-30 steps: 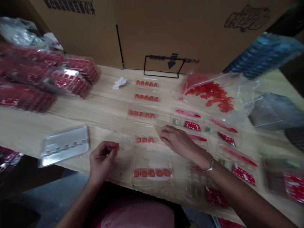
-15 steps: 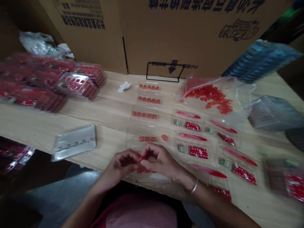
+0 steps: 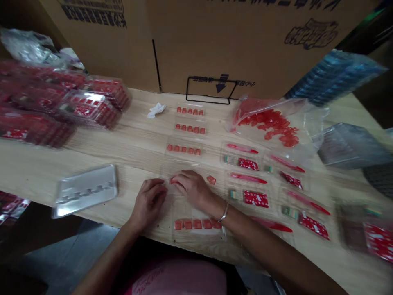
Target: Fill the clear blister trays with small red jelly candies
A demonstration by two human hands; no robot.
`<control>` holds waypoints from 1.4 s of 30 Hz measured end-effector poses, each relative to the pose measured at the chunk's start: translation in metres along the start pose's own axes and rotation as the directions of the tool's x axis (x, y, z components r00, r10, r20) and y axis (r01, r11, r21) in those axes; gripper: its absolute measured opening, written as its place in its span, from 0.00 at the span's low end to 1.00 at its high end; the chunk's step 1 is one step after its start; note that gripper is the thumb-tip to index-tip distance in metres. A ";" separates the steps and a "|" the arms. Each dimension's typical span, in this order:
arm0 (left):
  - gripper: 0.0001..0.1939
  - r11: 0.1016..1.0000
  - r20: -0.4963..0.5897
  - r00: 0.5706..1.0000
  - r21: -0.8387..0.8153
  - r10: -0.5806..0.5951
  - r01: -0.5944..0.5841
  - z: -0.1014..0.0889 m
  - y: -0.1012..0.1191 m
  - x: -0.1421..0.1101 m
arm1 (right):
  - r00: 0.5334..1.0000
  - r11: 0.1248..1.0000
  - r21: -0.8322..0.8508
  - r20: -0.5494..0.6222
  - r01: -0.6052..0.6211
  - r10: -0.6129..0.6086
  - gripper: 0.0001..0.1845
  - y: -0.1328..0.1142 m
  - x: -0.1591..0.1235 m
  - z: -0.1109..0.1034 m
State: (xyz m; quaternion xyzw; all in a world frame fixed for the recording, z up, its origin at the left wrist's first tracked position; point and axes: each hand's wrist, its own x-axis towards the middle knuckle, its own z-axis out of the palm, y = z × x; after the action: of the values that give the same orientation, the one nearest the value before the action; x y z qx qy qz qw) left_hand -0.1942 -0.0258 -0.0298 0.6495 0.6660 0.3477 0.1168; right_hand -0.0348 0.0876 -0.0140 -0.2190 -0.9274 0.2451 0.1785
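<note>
1. Packing workshop or small warehouse, by all appearances.
2. Printed cardboard cartons (image 3: 196,45) along the far edge of the table, one with a black arrow mark.
3. Long wood-grain work table (image 3: 123,141) set with rows of open clear plastic trays (image 3: 184,155).
4. Stacks of filled trays (image 3: 89,108) at far left; a bulk plastic bag of red pieces (image 3: 264,119) at far right.
5. Grey floor (image 3: 64,254) below the near edge.

Five red square pieces (image 3: 197,224) in a clear plastic tray (image 3: 201,232)

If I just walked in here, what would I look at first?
Probably the bag of small red pieces at the back right of the wooden table, and the stacked clear packs of red things at the back left. In the middle, the right hand and left hand sit beside rows of little red pieces.
</note>
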 end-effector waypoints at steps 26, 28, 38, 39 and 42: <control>0.13 0.974 0.265 0.943 0.051 0.200 -0.221 -0.007 0.001 0.033 | 0.911 0.893 -0.231 0.057 -0.387 0.410 0.06 0.037 -0.054 -0.057; 0.11 0.976 0.243 0.946 -0.022 0.215 -0.216 -0.007 -0.004 0.035 | 0.908 0.893 -0.218 0.060 -0.394 0.415 0.06 0.041 -0.052 -0.056; 0.13 0.974 0.067 0.974 0.053 0.218 -0.222 -0.006 0.017 0.027 | 0.862 0.748 0.463 0.078 -0.477 0.501 0.04 0.018 -0.055 -0.065; 0.13 0.983 0.029 0.984 -0.041 0.178 -0.177 -0.004 0.028 0.024 | 0.866 0.722 0.513 0.095 -0.465 0.490 0.04 0.010 -0.054 -0.065; 0.09 0.876 0.098 0.994 -0.473 -0.051 0.092 0.002 0.061 0.015 | 0.881 0.661 0.614 0.130 -0.431 0.454 0.03 -0.011 -0.051 -0.062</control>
State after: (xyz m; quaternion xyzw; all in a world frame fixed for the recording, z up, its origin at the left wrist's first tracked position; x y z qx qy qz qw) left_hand -0.1477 -0.0158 0.0109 0.5895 0.5782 0.4692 0.3131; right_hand 0.0316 0.0768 0.0308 -0.3697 -0.7072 0.5712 0.1920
